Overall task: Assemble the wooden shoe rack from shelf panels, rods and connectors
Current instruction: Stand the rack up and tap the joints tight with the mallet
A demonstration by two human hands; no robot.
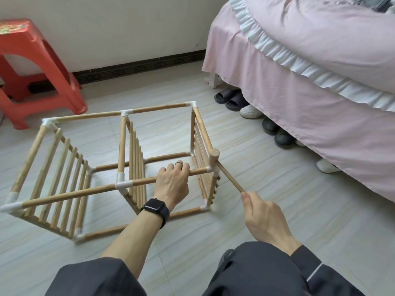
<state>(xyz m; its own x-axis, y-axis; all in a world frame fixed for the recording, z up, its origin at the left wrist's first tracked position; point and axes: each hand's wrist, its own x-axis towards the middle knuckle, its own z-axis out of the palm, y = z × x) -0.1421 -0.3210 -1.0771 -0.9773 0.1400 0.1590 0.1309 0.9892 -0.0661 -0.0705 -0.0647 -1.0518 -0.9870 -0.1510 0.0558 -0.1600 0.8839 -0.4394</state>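
Observation:
The wooden shoe rack [121,146] lies on its side on the tiled floor, its three slatted shelf panels standing upright and joined by rods and white connectors. My left hand [172,180], with a ring and a black watch, grips the near top rod [70,195]. My right hand [261,214] holds the handle of a small wooden mallet [214,160]. The mallet's head sits against the white corner connector [210,168] at the rack's near right top corner.
A red plastic stool [40,67] stands at the back left by the wall. A bed with pink covers [310,71] fills the right side, with several slippers and shoes [232,99] under its edge. My dark-clothed knees are at the bottom.

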